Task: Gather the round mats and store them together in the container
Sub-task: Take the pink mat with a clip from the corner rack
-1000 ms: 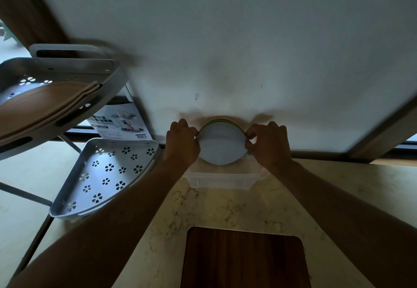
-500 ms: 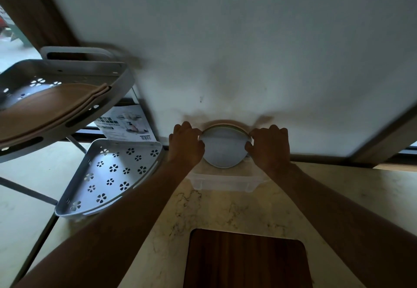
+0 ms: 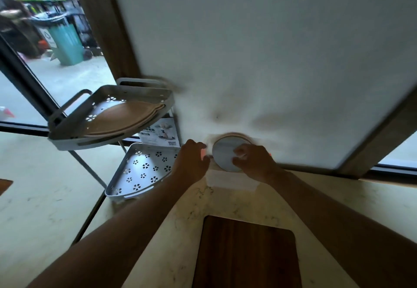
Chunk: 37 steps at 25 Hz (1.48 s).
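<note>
The stack of round mats (image 3: 228, 155) stands on edge against the wall over the clear container (image 3: 232, 182) at the desk's (image 3: 327, 199) far edge, probably so the discs drop in together. The right hand (image 3: 253, 160) grips its right rim; the left hand (image 3: 191, 160), just beside it, appears released.

I see a pale stone-like surface (image 3: 225, 206) with thin dark veins, smooth and a bit shiny. A dark wood board (image 3: 246, 254) lies on it, smooth and matt. The container (image 3: 230, 181) looks like clear plastic. The round mats (image 3: 225, 154) look smooth and matt grey. The rack trays (image 3: 144, 172) look like painted metal with punched holes.
</note>
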### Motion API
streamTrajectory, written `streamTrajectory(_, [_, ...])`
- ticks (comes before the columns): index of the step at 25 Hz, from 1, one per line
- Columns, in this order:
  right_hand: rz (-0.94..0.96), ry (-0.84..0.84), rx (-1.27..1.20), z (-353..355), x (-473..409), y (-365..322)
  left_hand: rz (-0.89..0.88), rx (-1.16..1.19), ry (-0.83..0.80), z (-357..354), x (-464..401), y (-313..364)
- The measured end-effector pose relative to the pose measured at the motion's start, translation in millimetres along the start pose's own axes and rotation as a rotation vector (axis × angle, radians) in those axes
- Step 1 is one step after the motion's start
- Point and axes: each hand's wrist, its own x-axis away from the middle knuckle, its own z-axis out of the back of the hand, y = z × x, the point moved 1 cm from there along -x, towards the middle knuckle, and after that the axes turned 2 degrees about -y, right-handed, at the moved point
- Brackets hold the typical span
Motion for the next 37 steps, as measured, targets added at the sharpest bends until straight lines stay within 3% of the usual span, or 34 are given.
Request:
streamTrajectory(13, [0.218,-0.015,-0.002,14.3,71.7,-173.0,0.008,-0.032,0.229,172.5,128.2,-1.5])
streamTrajectory(17, [0.212,-0.001,-0.155,10.0,81.3,-205.3,-0.003,-0.069,0.271,204.0,146.1,-10.8])
streamTrajectory(26, [0.098,0.029,-0.317,-12.9,53.5,-239.9,-0.028,-0.13,0.347,227.9,128.7,-32.2])
streamTrajectory(33, [-0.178,0.063,-0.56,-34.5,3.9,-258.7,-0.114,-0.249,0.286,229.1,97.0,-46.8])
streamTrajectory(37, [-0.235,0.114,-0.638,-48.7,-19.9,-262.4,-0.183,-0.18,0.367,226.1,87.9,-50.2])
